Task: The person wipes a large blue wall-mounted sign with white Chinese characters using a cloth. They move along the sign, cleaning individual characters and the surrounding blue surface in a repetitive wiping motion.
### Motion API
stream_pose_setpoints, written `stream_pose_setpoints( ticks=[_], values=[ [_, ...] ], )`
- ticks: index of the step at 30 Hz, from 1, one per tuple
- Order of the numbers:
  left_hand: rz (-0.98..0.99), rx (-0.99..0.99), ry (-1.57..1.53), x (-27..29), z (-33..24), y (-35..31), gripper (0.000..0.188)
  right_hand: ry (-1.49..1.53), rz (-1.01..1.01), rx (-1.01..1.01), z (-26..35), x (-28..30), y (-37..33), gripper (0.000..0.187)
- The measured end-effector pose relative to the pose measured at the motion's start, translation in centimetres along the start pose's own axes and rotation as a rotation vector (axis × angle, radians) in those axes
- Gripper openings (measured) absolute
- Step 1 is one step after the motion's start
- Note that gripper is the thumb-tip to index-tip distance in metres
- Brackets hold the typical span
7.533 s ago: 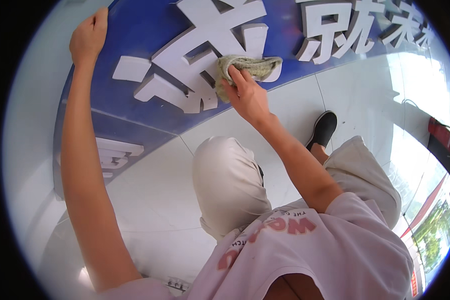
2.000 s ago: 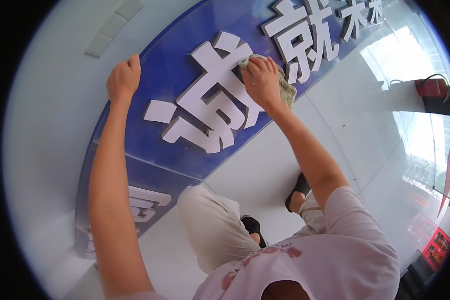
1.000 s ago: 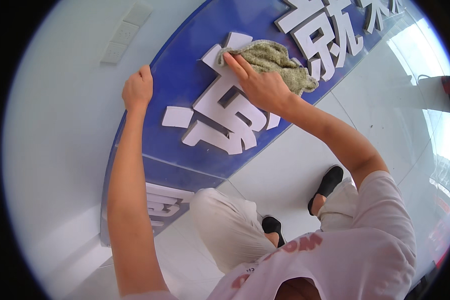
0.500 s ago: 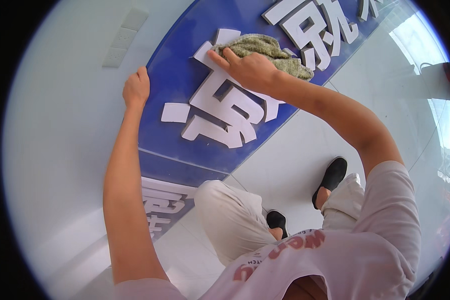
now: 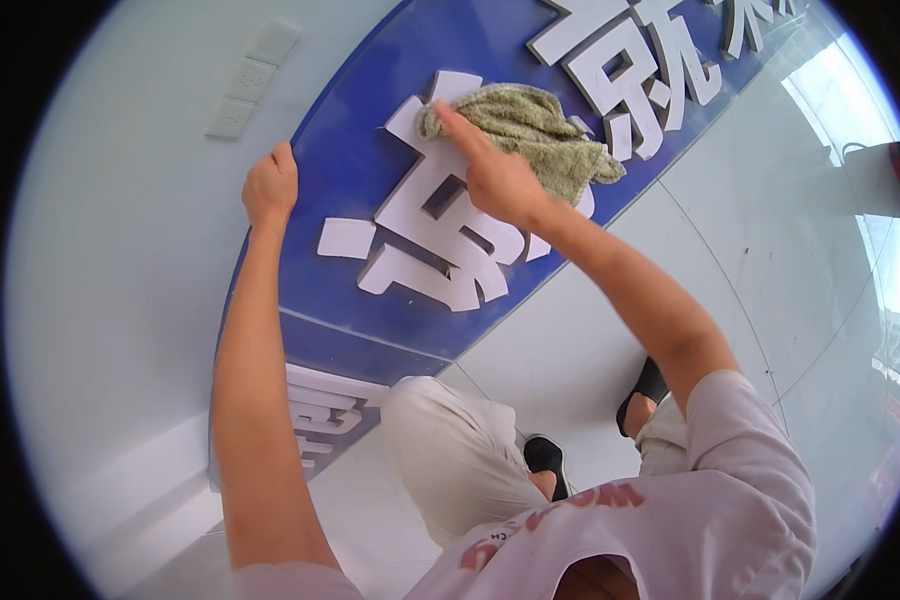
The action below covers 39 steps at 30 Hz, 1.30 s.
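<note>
Right hand [image 5: 505,185]: laid over a grey-green cloth [image 5: 535,125], index finger stretched along the cloth's left end, fingertip blurred. Remaining fingers largely hidden; cannot tell whether they clamp the cloth or only press it.

Cloth: rumpled, draped across the upper part of a raised white character [image 5: 410,195] on a blue panel [image 5: 360,120]. Right tip of the cloth points toward the panel's floor-side edge, near it but short of it.

Left hand [image 5: 270,187]: fist-like, fingers closed on the panel's curved wall-side edge, well apart from cloth and right hand. Small square white stroke [image 5: 347,238] of the character lies a little inside that edge.

Farther along the panel, a second raised character [image 5: 592,82] sits just beyond the cloth. Nearer the body, past a pale seam [image 5: 370,332], more white lettering [image 5: 325,405], partly behind the left forearm.

Outward: wall sockets [image 5: 240,90] beyond the wall-side edge; pale tiled floor [image 5: 610,310] along the opposite edge; bent knee in light trousers [image 5: 450,440], black shoes [image 5: 545,458] below.
</note>
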<state>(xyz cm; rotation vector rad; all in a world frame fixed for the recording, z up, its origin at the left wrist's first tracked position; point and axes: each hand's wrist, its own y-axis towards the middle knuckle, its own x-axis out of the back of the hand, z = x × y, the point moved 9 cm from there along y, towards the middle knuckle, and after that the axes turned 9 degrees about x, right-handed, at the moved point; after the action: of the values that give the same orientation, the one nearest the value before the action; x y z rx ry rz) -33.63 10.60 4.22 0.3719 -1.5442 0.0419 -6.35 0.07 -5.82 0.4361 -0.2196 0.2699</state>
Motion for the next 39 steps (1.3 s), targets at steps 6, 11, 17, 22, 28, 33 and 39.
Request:
stream_pose_setpoints(
  ticks=[6, 11, 17, 22, 28, 33, 39],
  values=[
    [0.091, 0.012, 0.015, -1.0, 0.5, 0.9, 0.061, -1.172, 0.456, 0.292, 1.1, -0.5, 1.2, 0.083],
    [0.016, -0.013, 0.017, -0.3, 1.3, 0.5, 0.062, -0.687, 0.259, 0.152, 2.3, 3.5, 3.2, 0.054],
    [-0.011, 0.000, 0.006, 0.2, -0.3, -0.2, 0.062, 0.299, -0.530, -0.167, -3.6, 15.1, -0.7, 0.029],
    [0.004, 0.001, -0.020, 0.2, -0.5, -0.5, 0.060, -0.124, -0.396, 0.116, -1.0, 10.0, 7.0, 0.020],
    [0.029, -0.011, -0.039, 0.4, -0.1, -0.4, 0.058, -0.657, -0.203, 0.157, -1.5, 9.1, 6.6, 0.024],
    [0.039, -0.004, -0.031, 0.1, -0.1, -0.1, 0.058, -0.875, 0.152, -0.058, -5.0, 10.5, 0.5, 0.024],
    [0.055, 0.005, -0.055, 0.5, -0.5, -0.4, 0.057, 0.421, -0.484, -0.498, -4.8, 13.1, -2.8, 0.022]
  ],
)
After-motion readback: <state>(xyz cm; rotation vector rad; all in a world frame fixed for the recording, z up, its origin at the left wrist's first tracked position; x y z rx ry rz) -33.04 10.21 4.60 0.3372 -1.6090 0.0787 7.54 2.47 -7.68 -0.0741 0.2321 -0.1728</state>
